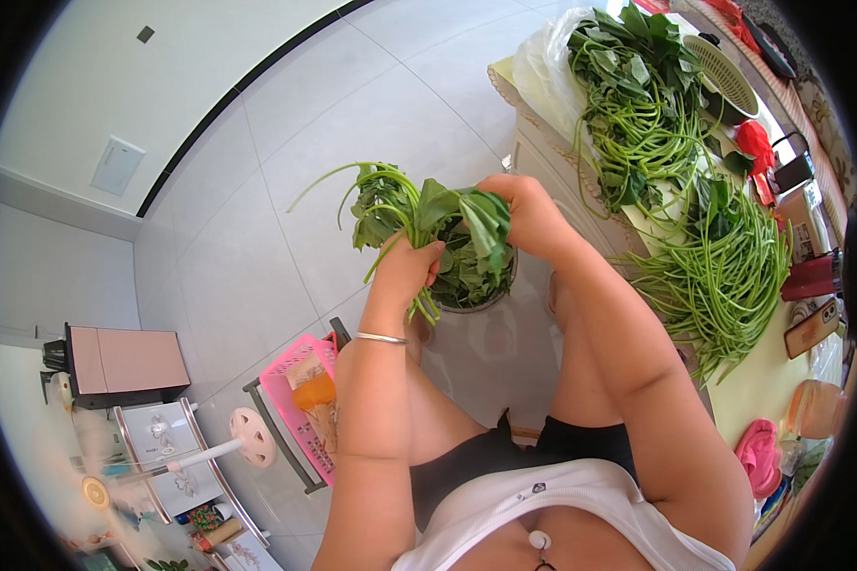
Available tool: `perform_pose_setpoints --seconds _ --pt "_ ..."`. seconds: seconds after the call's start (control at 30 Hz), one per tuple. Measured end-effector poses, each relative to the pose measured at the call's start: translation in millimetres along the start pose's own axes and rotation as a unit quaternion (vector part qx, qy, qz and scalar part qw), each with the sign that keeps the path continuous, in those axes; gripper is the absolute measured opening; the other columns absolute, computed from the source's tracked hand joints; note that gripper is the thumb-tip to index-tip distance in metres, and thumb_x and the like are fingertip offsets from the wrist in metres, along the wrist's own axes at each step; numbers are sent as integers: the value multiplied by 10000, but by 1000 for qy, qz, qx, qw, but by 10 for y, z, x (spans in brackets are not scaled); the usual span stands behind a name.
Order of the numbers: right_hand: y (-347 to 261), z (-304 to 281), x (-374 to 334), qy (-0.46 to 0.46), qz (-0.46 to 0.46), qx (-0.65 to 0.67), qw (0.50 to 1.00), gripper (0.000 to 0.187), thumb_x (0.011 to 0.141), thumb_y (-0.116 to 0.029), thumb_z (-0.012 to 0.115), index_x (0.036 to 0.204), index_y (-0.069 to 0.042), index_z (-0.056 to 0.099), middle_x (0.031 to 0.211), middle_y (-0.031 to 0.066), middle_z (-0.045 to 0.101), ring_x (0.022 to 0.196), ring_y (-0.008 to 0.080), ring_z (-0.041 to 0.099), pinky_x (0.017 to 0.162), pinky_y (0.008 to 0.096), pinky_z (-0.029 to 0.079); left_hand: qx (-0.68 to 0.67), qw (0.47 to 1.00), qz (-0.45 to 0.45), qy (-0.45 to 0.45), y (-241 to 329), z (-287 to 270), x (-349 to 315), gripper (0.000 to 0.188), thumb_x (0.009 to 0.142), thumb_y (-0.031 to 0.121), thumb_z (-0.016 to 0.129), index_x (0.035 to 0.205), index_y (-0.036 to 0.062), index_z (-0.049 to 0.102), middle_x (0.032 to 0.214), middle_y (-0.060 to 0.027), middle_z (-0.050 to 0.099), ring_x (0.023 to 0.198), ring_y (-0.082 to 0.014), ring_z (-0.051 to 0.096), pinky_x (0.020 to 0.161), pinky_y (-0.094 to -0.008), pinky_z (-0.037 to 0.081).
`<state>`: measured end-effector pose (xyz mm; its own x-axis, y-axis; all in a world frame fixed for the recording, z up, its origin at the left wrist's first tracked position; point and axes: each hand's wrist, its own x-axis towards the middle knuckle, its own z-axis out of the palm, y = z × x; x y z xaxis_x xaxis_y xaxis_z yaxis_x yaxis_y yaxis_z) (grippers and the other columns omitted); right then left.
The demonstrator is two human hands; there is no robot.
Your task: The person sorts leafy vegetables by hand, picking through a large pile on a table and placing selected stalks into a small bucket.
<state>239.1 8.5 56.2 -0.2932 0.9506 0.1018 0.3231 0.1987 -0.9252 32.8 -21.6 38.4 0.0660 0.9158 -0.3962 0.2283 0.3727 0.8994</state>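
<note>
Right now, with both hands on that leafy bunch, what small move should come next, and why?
Probably pluck the leaf and drop it straight down. The right hand pinches a leaf at the top of the leafy bunch, the left hand holds its stems, and the metal bowl of picked leaves sits just beneath.

Your left hand (pixel 408 269) is gripping a bunch of leafy greens (pixel 428 224) by the stems, while your right hand (pixel 528 214) is pinching its leaves above a metal bowl (pixel 486 300). More greens (pixel 638 95) and bare stems (pixel 724 276) are lying on the table (pixel 762 381) at your right.
</note>
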Motion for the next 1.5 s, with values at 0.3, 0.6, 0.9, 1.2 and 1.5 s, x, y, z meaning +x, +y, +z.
perform_pose_setpoints --seconds 0.3,0.6,0.9,1.2,1.5 --pt "-169 290 -9 41 -301 -147 941 173 686 -42 694 839 -121 717 769 59 594 783 267 581 684 376 489 -42 998 -18 -34 81 160 -95 41 851 46 567 836 15 546 617 -58 537 464 -146 495 420 -292 389" --pt "-109 465 -6 90 -319 -341 880 182 629 -160 706 806 -131 672 775 25 566 810 238 549 692 355 461 -119 993 -19 9 -11 21 18 57 862 48 534 817 16 543 611 -60 530 453 -145 485 418 -291 404" --pt "-4 695 -1 169 -224 -246 928 51 717 -93 652 702 -69 610 702 81 545 664 270 538 571 385 441 -94 995 12 18 -36 92 17 134 907 131 535 795 59 549 603 -36 505 477 -126 472 421 -275 365" --pt "117 498 236 165 103 269 943 155 798 -146 620 905 -35 641 815 73 619 762 242 606 701 329 499 -81 996 -32 34 -111 -65 -50 179 894 118 589 762 83 474 561 -8 470 430 -113 424 406 -277 362" --pt "-29 93 220 -6 154 345 926 190 919 -194 592 936 -30 688 692 -33 473 634 62 427 592 238 374 19 996 -14 87 -178 -164 -8 100 900 125 593 878 41 545 584 -10 491 441 -105 435 418 -280 376"
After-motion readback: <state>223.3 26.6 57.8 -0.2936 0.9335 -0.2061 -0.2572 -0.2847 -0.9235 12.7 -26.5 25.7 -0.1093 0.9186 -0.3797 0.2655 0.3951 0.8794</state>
